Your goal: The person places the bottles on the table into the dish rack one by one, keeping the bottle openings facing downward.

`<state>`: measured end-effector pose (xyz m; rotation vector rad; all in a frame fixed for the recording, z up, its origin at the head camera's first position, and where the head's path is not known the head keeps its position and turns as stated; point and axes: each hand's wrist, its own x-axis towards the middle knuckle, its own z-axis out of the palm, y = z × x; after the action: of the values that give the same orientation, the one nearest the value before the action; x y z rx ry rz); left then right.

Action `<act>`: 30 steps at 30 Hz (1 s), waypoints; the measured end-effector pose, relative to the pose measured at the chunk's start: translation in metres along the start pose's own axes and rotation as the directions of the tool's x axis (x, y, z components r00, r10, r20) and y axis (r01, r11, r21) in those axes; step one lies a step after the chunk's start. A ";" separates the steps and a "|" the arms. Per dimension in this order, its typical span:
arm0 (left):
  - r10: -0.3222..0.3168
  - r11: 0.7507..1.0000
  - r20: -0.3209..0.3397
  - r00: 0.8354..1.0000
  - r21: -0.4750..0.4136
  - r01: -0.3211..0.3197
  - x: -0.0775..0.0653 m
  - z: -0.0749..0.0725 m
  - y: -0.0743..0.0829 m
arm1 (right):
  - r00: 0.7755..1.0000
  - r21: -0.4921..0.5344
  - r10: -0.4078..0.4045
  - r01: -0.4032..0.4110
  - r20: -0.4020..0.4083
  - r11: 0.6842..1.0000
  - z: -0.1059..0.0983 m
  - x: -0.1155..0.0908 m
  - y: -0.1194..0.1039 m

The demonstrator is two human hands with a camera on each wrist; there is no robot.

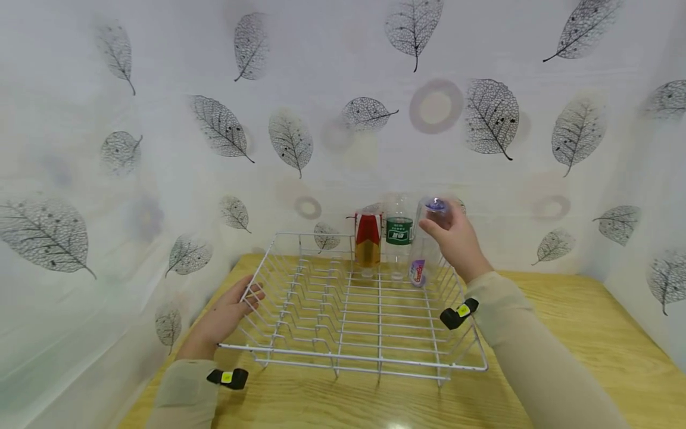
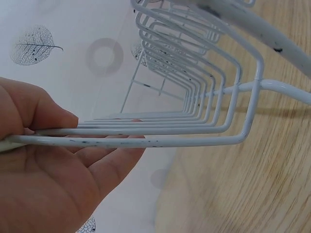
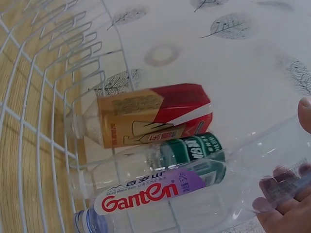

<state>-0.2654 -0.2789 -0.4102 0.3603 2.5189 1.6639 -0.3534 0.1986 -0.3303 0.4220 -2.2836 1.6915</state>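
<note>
A white wire dish rack stands on the table. At its left side my left hand holds the side wires, thumb on one face and fingers on the other, as the left wrist view shows. My right hand grips the base end of a clear Ganten bottle with a purple and white label. That bottle is upside down, its blue cap low at the rack's back right. Beside it, a clear bottle with a green label and a red and gold labelled bottle also stand inverted in the rack.
The rack rests on a light wooden table. A pale leaf-printed sheet hangs behind and at both sides. Rows of bent wire dividers rise from the left half of the rack floor.
</note>
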 end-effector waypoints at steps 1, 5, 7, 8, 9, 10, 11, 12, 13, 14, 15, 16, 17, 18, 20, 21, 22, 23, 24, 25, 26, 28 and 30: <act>-0.002 1.000 0.002 1.000 0.002 0.002 0.000 0.000 0.000 | 1.000 -0.012 0.008 -0.008 -0.003 1.000 0.001 0.002 0.002; -0.004 1.000 0.005 1.000 0.005 0.004 0.000 0.000 -0.002 | 0.999 -0.044 0.034 -0.035 -0.017 0.998 0.004 0.009 0.011; -0.009 1.000 0.003 1.000 0.001 0.009 0.000 0.000 -0.003 | 0.998 -0.050 0.050 -0.051 -0.033 0.997 0.005 0.011 0.014; -0.010 1.000 0.003 1.000 0.000 0.010 0.001 0.000 -0.003 | 0.998 -0.049 0.053 -0.055 -0.039 0.997 0.005 0.012 0.016; -0.014 1.000 0.002 1.000 0.000 0.014 0.001 0.001 -0.004 | 0.997 -0.050 0.056 -0.058 -0.045 0.997 0.006 0.013 0.017; -0.022 1.000 0.000 1.000 -0.001 0.022 0.001 0.001 -0.004 | 0.997 -0.051 0.058 -0.061 -0.050 0.997 0.006 0.014 0.018; -0.028 1.000 -0.001 1.000 -0.003 0.028 0.001 0.001 -0.004 | 0.996 -0.052 0.063 -0.066 -0.055 0.996 0.006 0.015 0.020; -0.033 0.999 -0.003 0.999 -0.005 0.033 0.002 0.001 -0.004 | 0.996 -0.050 0.066 -0.069 -0.058 0.996 0.006 0.016 0.021; -0.032 0.999 -0.004 0.999 -0.001 0.032 0.002 0.001 -0.004 | 0.996 -0.055 0.071 -0.075 -0.060 0.996 0.006 0.018 0.021; -0.029 1.000 -0.004 1.000 0.004 0.029 0.002 0.001 -0.003 | 0.995 -0.062 0.076 -0.080 -0.058 0.995 0.006 0.019 0.022; -0.029 1.000 -0.006 1.000 0.006 0.029 0.002 0.001 -0.002 | 0.995 -0.068 0.084 -0.088 -0.054 0.994 0.006 0.021 0.022; -0.024 1.000 -0.009 1.000 0.006 0.024 0.002 0.002 -0.001 | 0.995 -0.072 0.091 -0.095 -0.050 0.993 0.005 0.024 0.021; -0.018 1.000 -0.009 1.000 0.008 0.018 0.001 0.002 0.000 | 0.994 -0.081 0.101 -0.104 -0.043 0.991 0.005 0.027 0.021; -0.015 1.000 -0.009 1.000 0.007 0.015 0.001 0.002 0.001 | 0.993 -0.091 0.111 -0.113 -0.033 0.989 0.004 0.029 0.021; -0.013 1.000 -0.008 1.000 -0.002 0.013 0.001 0.002 0.003 | 0.991 -0.111 0.135 -0.136 -0.011 0.985 0.003 0.034 0.020; -0.016 1.000 -0.009 1.000 -0.007 0.015 0.000 0.002 0.003 | 0.989 -0.122 0.149 -0.148 -0.003 0.981 0.003 0.036 0.020; -0.022 1.000 -0.012 1.000 -0.012 0.022 0.000 0.002 0.003 | 0.987 -0.131 0.161 -0.159 0.005 0.978 0.003 0.037 0.020; -0.024 1.000 -0.010 1.000 -0.014 0.024 0.000 0.002 0.004 | 0.984 -0.141 0.175 -0.172 0.013 0.975 0.004 0.038 0.021; -0.026 1.000 -0.011 1.000 -0.016 0.026 0.000 0.002 0.003 | 0.982 -0.148 0.189 -0.184 0.021 0.972 0.004 0.039 0.021; -0.025 1.000 -0.009 1.000 -0.013 0.025 0.000 0.001 0.003 | 0.980 -0.155 0.200 -0.193 0.025 0.969 0.004 0.040 0.022; -0.025 1.000 -0.011 1.000 -0.012 0.025 0.000 0.001 0.002 | 0.977 -0.163 0.211 -0.204 0.029 0.965 0.004 0.040 0.022; -0.023 1.000 -0.012 1.000 -0.003 0.023 0.000 0.001 0.001 | 0.972 -0.174 0.230 -0.221 0.036 0.960 0.004 0.040 0.024; -0.021 1.000 -0.012 1.000 0.003 0.021 0.000 0.001 0.000 | 0.970 -0.181 0.239 -0.227 0.044 0.957 0.003 0.040 0.026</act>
<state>-0.2656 -0.2784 -0.4108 0.3236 2.5253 1.6597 -0.4004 0.1995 -0.3385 0.1782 -2.5920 1.5796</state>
